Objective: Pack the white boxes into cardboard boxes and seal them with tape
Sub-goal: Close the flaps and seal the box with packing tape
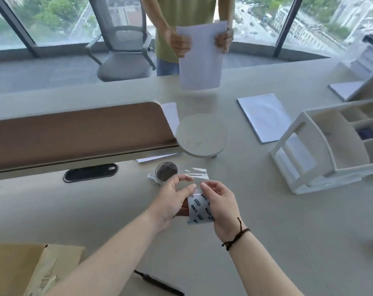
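Observation:
I hold a roll of tape [199,209] with printed white wrapping between both hands, above the table's middle. My left hand [172,201] grips the roll's left side, and its fingers pinch a clear strip of tape [197,174] that stands up from the roll. My right hand [218,205] grips the right side, its fingertips at the strip's base. A cardboard box [21,270] shows its corner at the bottom left. No white boxes are in sight.
A person across the table holds a white sheet [200,56]. A round white lamp base [201,137], a small dark jar [166,171], a paper stack [264,116], a white desk organiser [322,146], a brown divider [74,133] and a black pen [160,284] lie around.

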